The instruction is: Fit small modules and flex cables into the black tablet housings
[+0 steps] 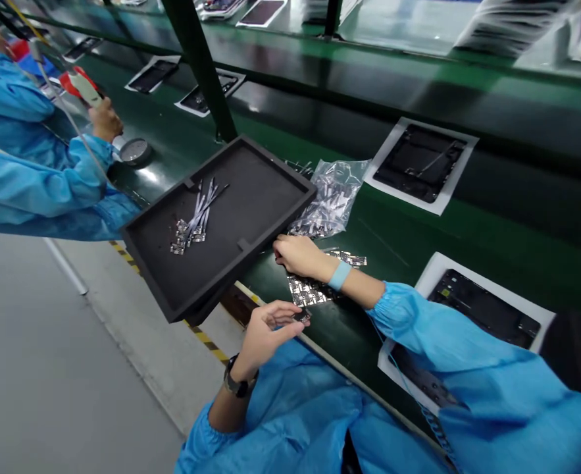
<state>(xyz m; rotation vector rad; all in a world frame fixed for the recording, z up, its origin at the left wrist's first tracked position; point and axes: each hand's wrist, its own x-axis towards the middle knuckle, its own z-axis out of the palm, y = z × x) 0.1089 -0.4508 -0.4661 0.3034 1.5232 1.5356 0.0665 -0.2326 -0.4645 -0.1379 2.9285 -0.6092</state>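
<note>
left hand [265,336]: pinching 1 small circuit board [301,316], grip closed
right hand [300,257]: pressing on board strips [307,291] at 6 o'clock, grip unclear
foam tray [280,164]: sitting at 10 o'clock on green surface [399,243]

A rectangular foam tray [280,164] overhangs the near edge of the long flat worktop [393,243], with slender ribbon-tailed circuit boards [191,227] lying in it. Right of the tray lies a clear plastic bag [329,197] of boards. Below the bag, the right hand [300,257] rests on flat panels of linked boards [307,291]. The left hand [268,332] sits below the tray, its fingers [290,322] holding a small board [301,316]. At upper left, a co-worker's hand [105,118] reaches beyond a round metal dish [135,151].
</note>
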